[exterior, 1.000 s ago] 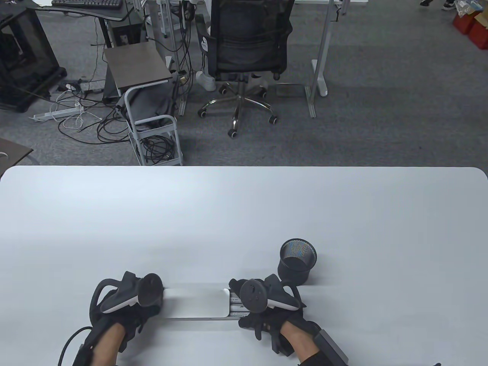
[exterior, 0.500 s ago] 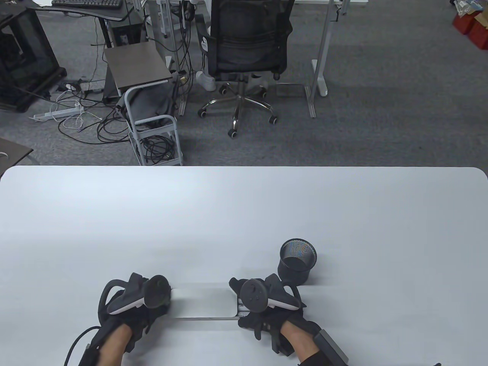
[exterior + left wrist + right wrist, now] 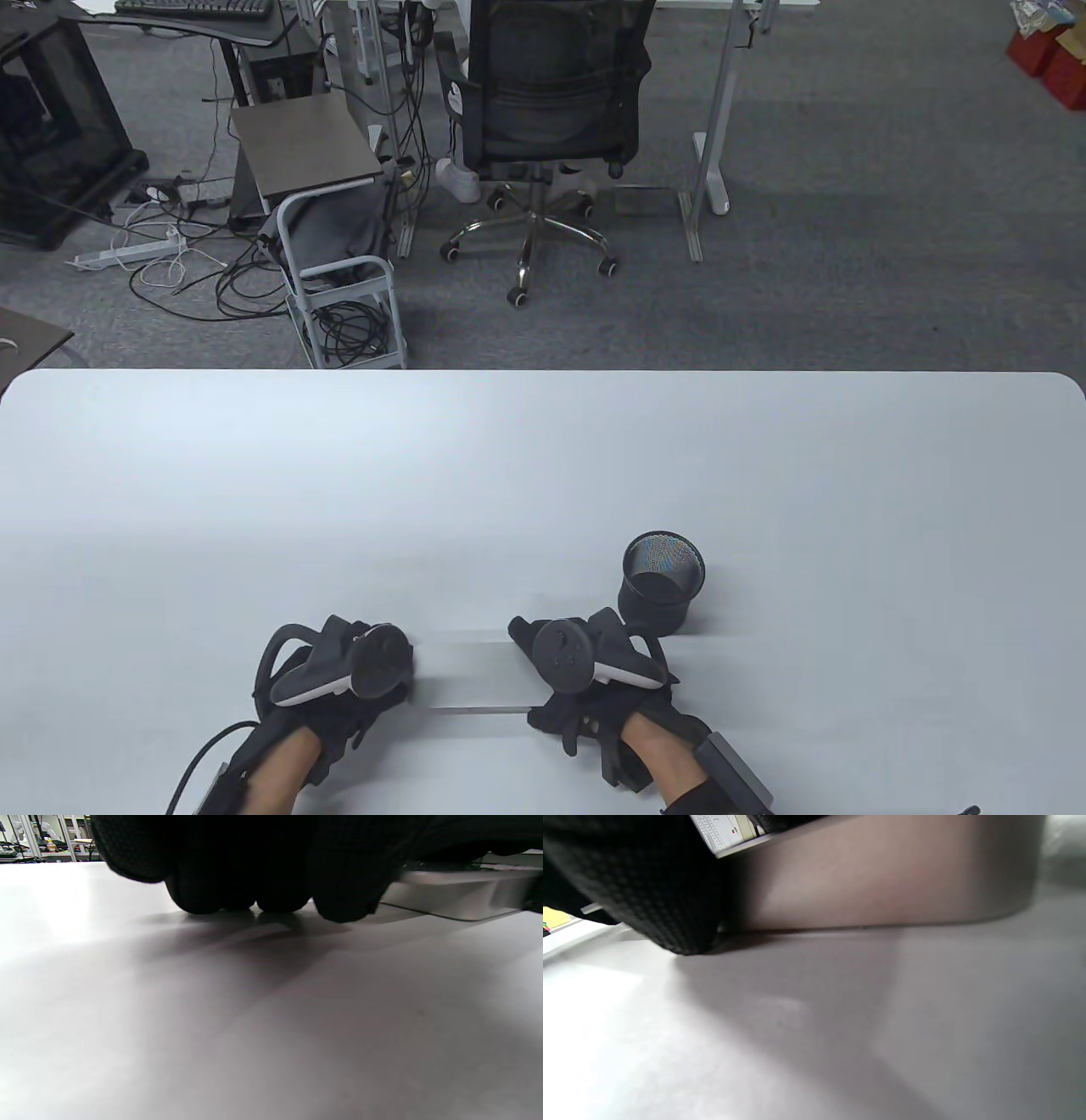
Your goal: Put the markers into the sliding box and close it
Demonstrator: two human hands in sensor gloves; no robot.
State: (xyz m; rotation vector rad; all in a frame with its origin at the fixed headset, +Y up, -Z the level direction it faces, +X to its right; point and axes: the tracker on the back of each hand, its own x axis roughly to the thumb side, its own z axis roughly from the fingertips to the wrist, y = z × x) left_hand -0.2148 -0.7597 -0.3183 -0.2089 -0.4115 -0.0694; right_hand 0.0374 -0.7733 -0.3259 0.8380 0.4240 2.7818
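Note:
The white sliding box (image 3: 475,675) lies flat near the table's front edge, between my two hands. My left hand (image 3: 386,679) is at its left end with fingers (image 3: 280,895) curled down onto the table, the box (image 3: 445,895) just to their right. My right hand (image 3: 551,688) holds the right end. One gloved finger (image 3: 649,891) lies against the box's near side wall (image 3: 882,878), and a printed label (image 3: 721,830) shows at the box's top edge. No markers are in view. From above no gap shows at the box's right end, which the right hand covers.
A black mesh pen cup (image 3: 663,581) stands just behind and to the right of my right hand. The white table (image 3: 543,475) stretches out beyond the box. An office chair (image 3: 543,127) and a small cart (image 3: 339,280) stand on the floor past the far edge.
My left hand has moved right, sliding the box's white cover toward the right hand. The labelled strip at the right end is now covered and the box looks shorter. The right hand stayed put.

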